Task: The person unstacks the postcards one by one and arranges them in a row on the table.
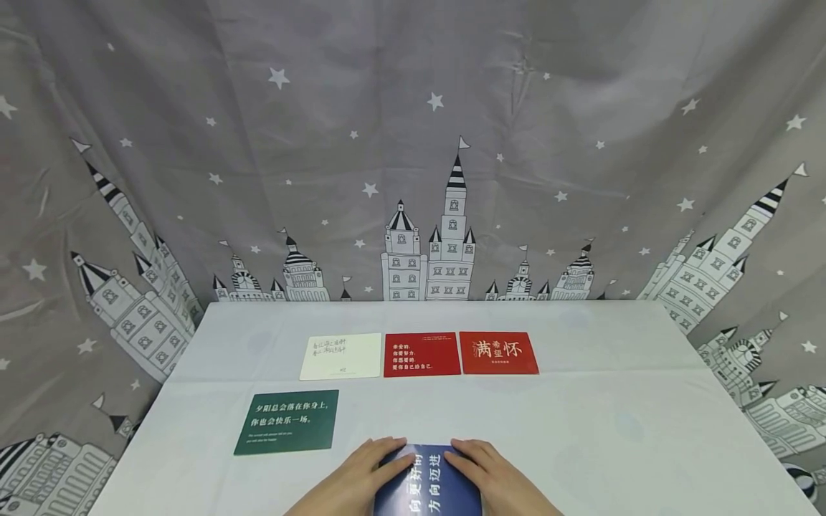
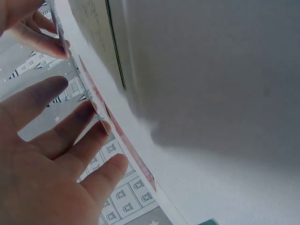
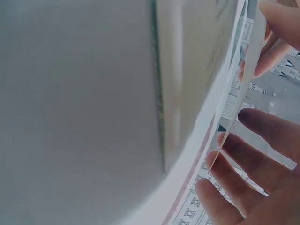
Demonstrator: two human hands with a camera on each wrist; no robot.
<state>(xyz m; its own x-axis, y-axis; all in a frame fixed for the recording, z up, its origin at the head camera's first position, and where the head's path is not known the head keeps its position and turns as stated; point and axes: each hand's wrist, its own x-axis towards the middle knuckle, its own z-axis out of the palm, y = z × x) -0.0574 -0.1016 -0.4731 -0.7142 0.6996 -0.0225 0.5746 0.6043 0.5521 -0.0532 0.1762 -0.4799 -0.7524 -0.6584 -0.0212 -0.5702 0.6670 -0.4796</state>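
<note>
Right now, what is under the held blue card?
A cream card with faint writing and a green edge lies under the blue card; whatever that cream card covers cannot be seen.

Between the left hand [image 1: 369, 469] and right hand [image 1: 495, 473], the blue rectangular paper card [image 1: 427, 496] looks smooth; beyond them, the grey castle-printed cloth backdrop [image 1: 413, 79] has a faint sheen.

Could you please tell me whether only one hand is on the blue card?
No, the left hand and right hand hold the blue card from opposite sides.
</note>
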